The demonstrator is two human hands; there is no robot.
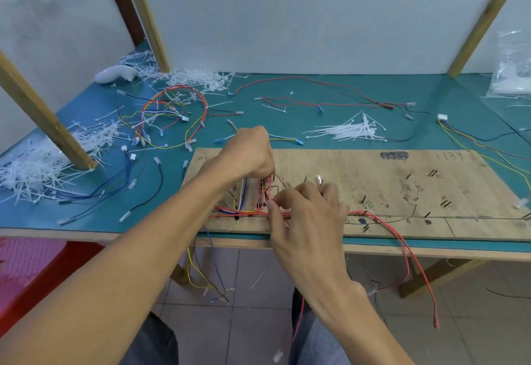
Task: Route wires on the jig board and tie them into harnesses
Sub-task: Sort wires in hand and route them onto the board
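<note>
Your left hand, fingers curled, pinches the top of a red loop on the left part of the board. Your right hand, also curled, pinches the bundle just nearer you. Routing looks partway done: the bundle runs left to right along the board's near edge, the loop points toward its far edge, and its right half is mostly bare. Tying seems still to do; ties wait beyond the board.

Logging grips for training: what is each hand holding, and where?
Left hand pinches the thin red wire loop at its top; right hand pinches it near its base.
</note>
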